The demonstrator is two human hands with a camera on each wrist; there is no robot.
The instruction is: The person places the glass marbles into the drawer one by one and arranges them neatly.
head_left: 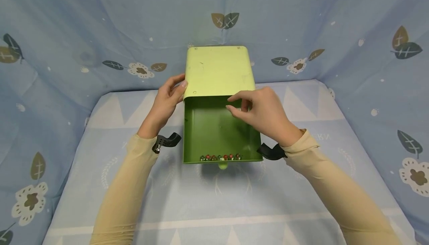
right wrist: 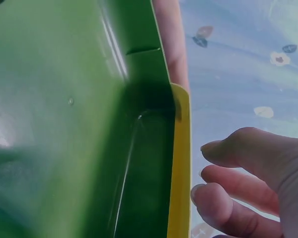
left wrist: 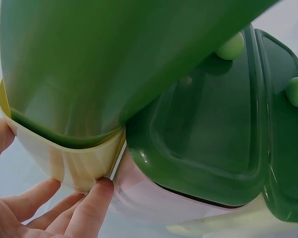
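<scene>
A drawer cabinet with a pale yellow top (head_left: 219, 72) has its green top drawer (head_left: 218, 126) pulled out. Small shiny red and green balls (head_left: 219, 158) line the inside of the drawer's front wall. My left hand (head_left: 166, 99) grips the cabinet's left side near the front corner, thumb and fingers spread around the yellow casing (left wrist: 64, 163). Above the drawer's right part hovers my right hand (head_left: 263, 113), its fingers loosely bent and thumb apart from the index finger. Nothing shows between those fingertips in the right wrist view.
Beneath the pulled drawer, the left wrist view shows lower green drawer fronts (left wrist: 208, 134) with round knobs (left wrist: 231, 47), one in a pink casing (left wrist: 154, 191). A patterned cloth (head_left: 187, 207) covers the table, and blue printed curtains (head_left: 161, 21) surround it.
</scene>
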